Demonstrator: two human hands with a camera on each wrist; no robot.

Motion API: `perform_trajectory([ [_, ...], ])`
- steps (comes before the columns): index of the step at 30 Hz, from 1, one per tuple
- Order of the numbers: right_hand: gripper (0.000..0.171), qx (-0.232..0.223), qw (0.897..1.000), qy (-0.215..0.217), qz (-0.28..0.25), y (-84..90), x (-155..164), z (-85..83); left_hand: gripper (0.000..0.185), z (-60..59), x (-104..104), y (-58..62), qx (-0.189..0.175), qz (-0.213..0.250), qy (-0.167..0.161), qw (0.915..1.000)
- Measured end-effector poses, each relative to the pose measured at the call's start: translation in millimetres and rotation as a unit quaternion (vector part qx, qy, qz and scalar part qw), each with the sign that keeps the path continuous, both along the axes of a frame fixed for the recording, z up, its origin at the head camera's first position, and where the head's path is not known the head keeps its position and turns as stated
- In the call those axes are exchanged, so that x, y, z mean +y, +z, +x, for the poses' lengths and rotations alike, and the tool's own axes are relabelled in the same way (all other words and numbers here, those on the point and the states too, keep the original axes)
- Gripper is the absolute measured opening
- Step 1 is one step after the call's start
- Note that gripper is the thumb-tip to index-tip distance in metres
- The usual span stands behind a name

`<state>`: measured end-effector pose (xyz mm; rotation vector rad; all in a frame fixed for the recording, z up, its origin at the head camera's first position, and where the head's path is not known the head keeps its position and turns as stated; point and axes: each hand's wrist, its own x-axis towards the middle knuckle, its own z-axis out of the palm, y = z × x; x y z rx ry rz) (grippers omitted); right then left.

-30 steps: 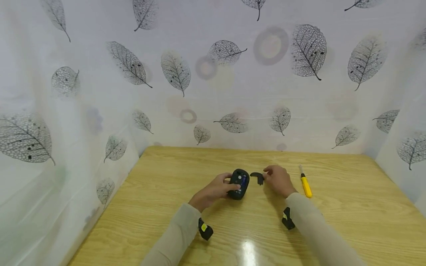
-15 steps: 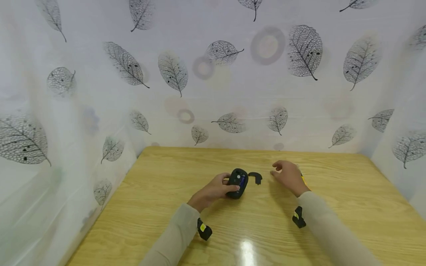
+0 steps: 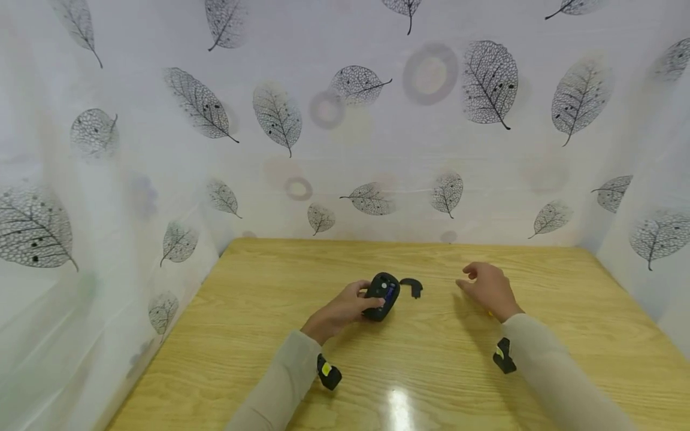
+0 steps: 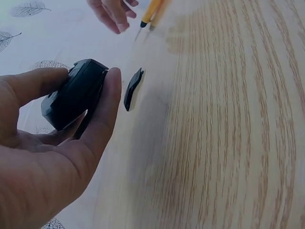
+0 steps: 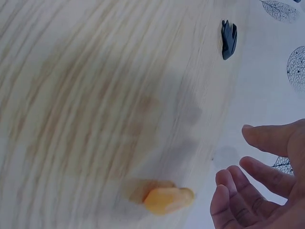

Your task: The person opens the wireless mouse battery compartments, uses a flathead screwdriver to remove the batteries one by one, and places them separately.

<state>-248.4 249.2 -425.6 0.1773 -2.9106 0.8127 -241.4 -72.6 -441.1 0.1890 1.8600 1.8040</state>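
Mouse in left grip; right hand loose; screwdriver clear only wrist-side.

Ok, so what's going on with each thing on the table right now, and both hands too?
Computer mouse: upside down, battery bay uncovered, gripped by the left hand.
Battery cover: off the mouse, lying loose on the table.
Yellow screwdriver: lying on the table, not held.
Right hand: open, fingers relaxed, over the screwdriver, holding nothing.
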Motion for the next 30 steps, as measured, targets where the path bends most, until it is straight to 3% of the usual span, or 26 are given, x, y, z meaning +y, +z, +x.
perform_trajectory([
  [21,0.062,-0.112,0.991,-0.050,0.050,-0.9,36.8,9.5,0.054,0.0,-6.6,-0.4,0.003,0.009,0.005,0.9999],
  [26,0.060,-0.132,0.989,-0.053,0.046,-2.2,40.7,11.6,0.049,-0.6,-6.8,-0.6,-0.006,0.026,0.004,0.9996],
  [30,0.046,-0.130,0.989,-0.050,0.043,-7.5,42.0,13.3,0.047,0.2,-7.1,-0.2,-0.011,0.034,0.006,0.9994],
])
